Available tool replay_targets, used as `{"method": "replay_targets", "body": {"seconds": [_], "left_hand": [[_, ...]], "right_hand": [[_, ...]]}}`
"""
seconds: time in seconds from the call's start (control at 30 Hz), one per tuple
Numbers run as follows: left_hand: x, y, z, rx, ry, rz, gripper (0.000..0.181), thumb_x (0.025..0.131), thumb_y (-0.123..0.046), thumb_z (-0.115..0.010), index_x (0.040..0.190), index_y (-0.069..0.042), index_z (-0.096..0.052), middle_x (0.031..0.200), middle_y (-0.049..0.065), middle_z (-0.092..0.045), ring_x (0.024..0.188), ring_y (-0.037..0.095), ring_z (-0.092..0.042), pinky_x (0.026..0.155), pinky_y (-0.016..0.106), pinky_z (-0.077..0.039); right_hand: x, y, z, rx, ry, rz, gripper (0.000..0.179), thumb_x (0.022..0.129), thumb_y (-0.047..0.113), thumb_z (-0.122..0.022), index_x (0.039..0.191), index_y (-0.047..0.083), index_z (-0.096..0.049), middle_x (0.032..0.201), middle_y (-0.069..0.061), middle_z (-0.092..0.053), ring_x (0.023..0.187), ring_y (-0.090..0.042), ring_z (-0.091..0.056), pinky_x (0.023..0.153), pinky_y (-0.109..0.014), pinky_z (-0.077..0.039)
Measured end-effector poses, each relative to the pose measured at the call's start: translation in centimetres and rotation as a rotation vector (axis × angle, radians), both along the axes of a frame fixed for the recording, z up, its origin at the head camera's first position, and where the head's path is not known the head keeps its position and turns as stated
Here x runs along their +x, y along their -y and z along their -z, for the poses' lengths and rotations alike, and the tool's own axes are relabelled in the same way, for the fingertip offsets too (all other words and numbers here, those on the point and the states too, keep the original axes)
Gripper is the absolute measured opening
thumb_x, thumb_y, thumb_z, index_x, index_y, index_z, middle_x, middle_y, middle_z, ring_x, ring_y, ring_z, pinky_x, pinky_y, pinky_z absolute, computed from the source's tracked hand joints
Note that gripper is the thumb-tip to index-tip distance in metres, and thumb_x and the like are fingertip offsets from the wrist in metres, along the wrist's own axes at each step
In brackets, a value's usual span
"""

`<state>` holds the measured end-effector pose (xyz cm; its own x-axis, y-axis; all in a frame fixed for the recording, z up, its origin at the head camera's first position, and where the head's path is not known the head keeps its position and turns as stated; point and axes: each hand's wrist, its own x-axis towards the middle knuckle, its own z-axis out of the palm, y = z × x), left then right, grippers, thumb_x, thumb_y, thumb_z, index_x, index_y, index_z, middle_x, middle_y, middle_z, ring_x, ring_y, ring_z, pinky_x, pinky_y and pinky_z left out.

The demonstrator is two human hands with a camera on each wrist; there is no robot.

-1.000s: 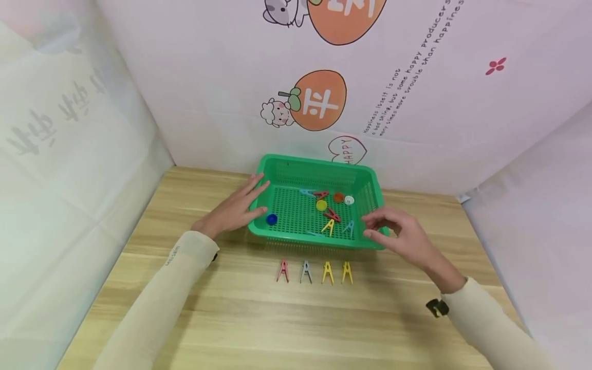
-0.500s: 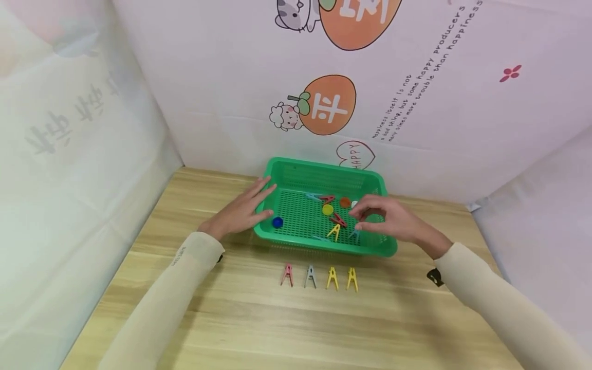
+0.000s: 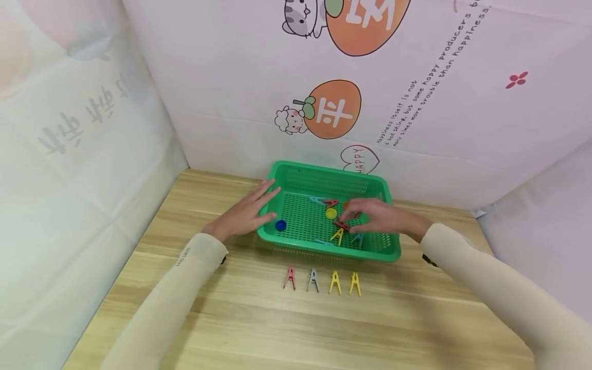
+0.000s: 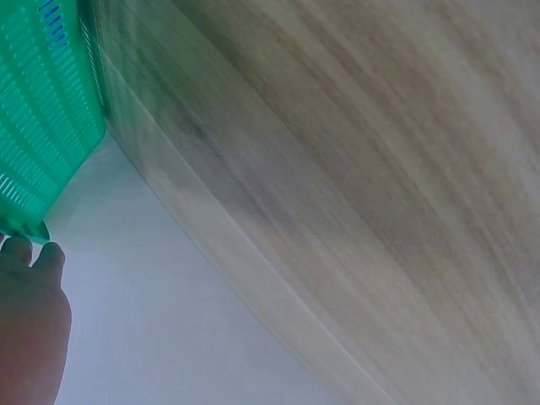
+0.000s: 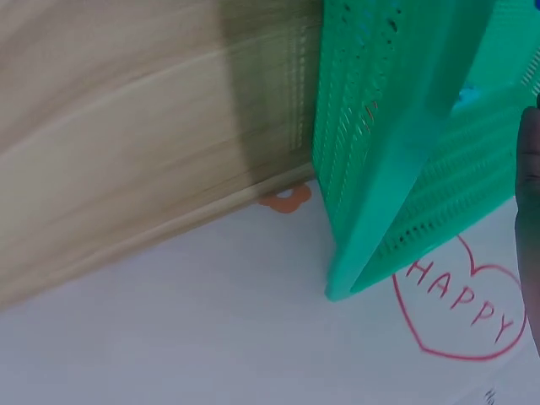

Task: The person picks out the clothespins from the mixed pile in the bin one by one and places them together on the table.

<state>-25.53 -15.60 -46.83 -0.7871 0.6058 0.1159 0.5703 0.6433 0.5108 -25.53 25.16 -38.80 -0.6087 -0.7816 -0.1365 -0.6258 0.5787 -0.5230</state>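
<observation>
In the head view my left hand point(image 3: 244, 211) rests on the left rim of a green plastic basket point(image 3: 330, 248), fingers spread and fairly straight. My right hand point(image 3: 381, 216) reaches over the basket's right side, thumb and forefinger apart above a red clothespin point(image 3: 341, 225). Close to that one lie a yellow clothespin point(image 3: 338, 236) and a blue clothespin point(image 3: 357, 238). Farther back are a light blue clothespin point(image 3: 316, 200) and another red clothespin point(image 3: 330, 202). A yellow bottle cap point(image 3: 331, 213) sits mid-basket, and a dark blue cap point(image 3: 280, 225) at its left. The right hand partly covers an orange cap.
On the wooden table point(image 3: 277, 329), in front of the basket, stand in a row a pink clothespin point(image 3: 290, 278), a grey clothespin point(image 3: 313, 280) and two yellow ones point(image 3: 335, 283). A printed cloth wall point(image 3: 222, 118) rises right behind the basket.
My right hand has moved left from the basket's right rim to over the red clothespin, now hiding the white cap. The left hand stays on the rim. The head view has shifted slightly.
</observation>
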Motion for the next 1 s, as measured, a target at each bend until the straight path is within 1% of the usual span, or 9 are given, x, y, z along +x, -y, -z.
{"method": "replay_targets", "body": {"seconds": [0.07, 0.17, 0.33, 0.43, 0.53, 0.63, 0.8, 0.93, 1.0], "left_hand": [[0.0, 0.0, -0.1, 0.004, 0.001, -0.001, 0.078, 0.113, -0.042, -0.057, 0.176, -0.016, -0.018, 0.186, 0.008, 0.001, 0.172, 0.039, -0.001, 0.136, 0.065, -0.017], [-0.1, -0.1, -0.2, 0.009, -0.004, -0.003, 0.078, 0.113, -0.042, -0.057, 0.176, -0.015, -0.019, 0.186, 0.011, -0.002, 0.172, 0.038, -0.001, 0.135, 0.065, -0.017], [0.0, -0.2, 0.1, -0.005, 0.001, -0.001, 0.078, 0.114, -0.046, -0.055, 0.177, -0.018, -0.017, 0.186, 0.008, 0.0, 0.173, 0.033, 0.002, 0.136, 0.064, -0.017], [0.2, -0.2, 0.4, -0.005, 0.007, 0.003, 0.078, 0.114, -0.045, -0.055, 0.177, -0.018, -0.017, 0.186, 0.008, 0.0, 0.172, 0.035, 0.001, 0.136, 0.065, -0.017], [0.4, -0.2, 0.4, 0.003, 0.008, 0.0, 0.078, 0.114, -0.045, -0.055, 0.176, -0.017, -0.018, 0.186, 0.008, -0.001, 0.172, 0.036, 0.0, 0.136, 0.064, -0.018], [0.4, -0.1, 0.4, 0.005, -0.001, -0.002, 0.078, 0.114, -0.045, -0.055, 0.176, -0.016, -0.019, 0.186, 0.009, -0.002, 0.172, 0.038, -0.002, 0.136, 0.064, -0.018], [0.2, -0.3, 0.3, -0.003, -0.009, 0.004, 0.078, 0.114, -0.044, -0.055, 0.176, -0.017, -0.018, 0.186, 0.01, -0.002, 0.172, 0.038, -0.002, 0.136, 0.064, -0.019], [0.3, -0.2, 0.1, 0.002, 0.004, -0.001, 0.078, 0.114, -0.043, -0.056, 0.176, -0.017, -0.019, 0.186, 0.009, -0.002, 0.172, 0.035, -0.001, 0.136, 0.064, -0.018], [0.3, -0.2, -0.1, -0.002, 0.002, -0.006, 0.077, 0.114, -0.044, -0.055, 0.176, -0.017, -0.019, 0.186, 0.008, -0.002, 0.172, 0.036, -0.002, 0.136, 0.064, -0.018]], "right_hand": [[-0.4, 0.3, 0.3, 0.031, 0.015, -0.028, 0.03, 0.096, 0.016, -0.085, 0.125, 0.015, -0.077, 0.126, -0.012, -0.073, 0.115, -0.035, -0.072, 0.1, -0.058, -0.061], [-1.0, 0.9, 0.7, 0.099, 0.038, -0.053, 0.031, 0.098, 0.014, -0.083, 0.129, 0.013, -0.076, 0.127, -0.012, -0.071, 0.117, -0.034, -0.071, 0.101, -0.056, -0.061], [-1.7, 1.7, 1.5, 0.197, -0.012, -0.139, 0.032, 0.099, 0.008, -0.081, 0.129, 0.008, -0.075, 0.123, -0.009, -0.071, 0.111, -0.029, -0.071, 0.096, -0.053, -0.062], [-1.9, 2.4, 1.7, 0.236, -0.032, -0.194, 0.031, 0.098, 0.007, -0.081, 0.129, 0.007, -0.075, 0.122, -0.01, -0.071, 0.108, -0.03, -0.07, 0.093, -0.05, -0.062], [-2.0, 3.1, 1.8, 0.281, -0.037, -0.226, 0.031, 0.099, 0.005, -0.08, 0.129, 0.008, -0.075, 0.125, -0.01, -0.071, 0.111, -0.028, -0.07, 0.094, -0.047, -0.062], [-2.0, 3.6, 2.2, 0.338, -0.076, -0.272, 0.031, 0.098, 0.0, -0.079, 0.128, 0.008, -0.075, 0.126, -0.009, -0.072, 0.115, -0.027, -0.071, 0.094, -0.044, -0.063], [-1.9, 4.0, 3.4, 0.441, -0.166, -0.357, 0.033, 0.096, 0.001, -0.082, 0.127, 0.009, -0.075, 0.13, -0.008, -0.072, 0.119, -0.026, -0.072, 0.095, -0.038, -0.065], [-1.9, 4.1, 4.0, 0.482, -0.22, -0.375, 0.034, 0.095, 0.002, -0.083, 0.127, 0.01, -0.075, 0.134, -0.008, -0.071, 0.121, -0.026, -0.072, 0.095, -0.037, -0.065], [-1.9, 4.2, 4.2, 0.49, -0.231, -0.375, 0.035, 0.095, 0.002, -0.083, 0.127, 0.01, -0.074, 0.134, -0.008, -0.071, 0.122, -0.025, -0.072, 0.096, -0.037, -0.065]]}}
